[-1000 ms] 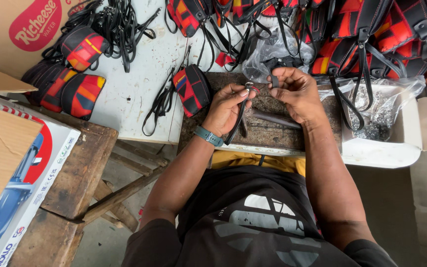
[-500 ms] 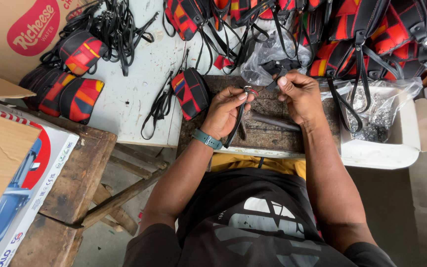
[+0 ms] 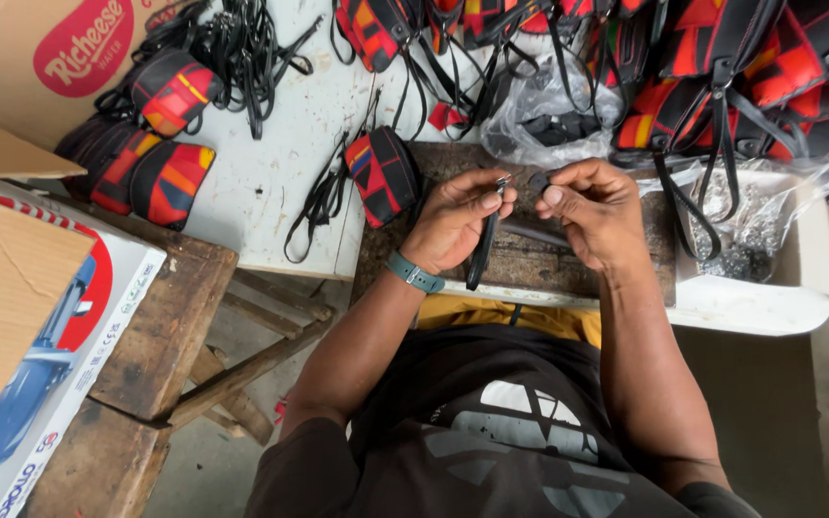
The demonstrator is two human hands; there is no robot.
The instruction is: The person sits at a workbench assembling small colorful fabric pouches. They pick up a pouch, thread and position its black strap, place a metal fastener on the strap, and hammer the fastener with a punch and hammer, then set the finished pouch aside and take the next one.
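The left hand is closed on a narrow black strap, pinching a small metal fitting at its top end; the strap hangs toward 6 o'clock over the dark worn surface. The right hand, just beside at 3 o'clock, pinches a small dark piece at its fingertips. To join them well, I'd judge both ends should be kept close and level, the strap taut, the fingertips clear of the fitting. A red-and-black pouch lies at 9 o'clock.
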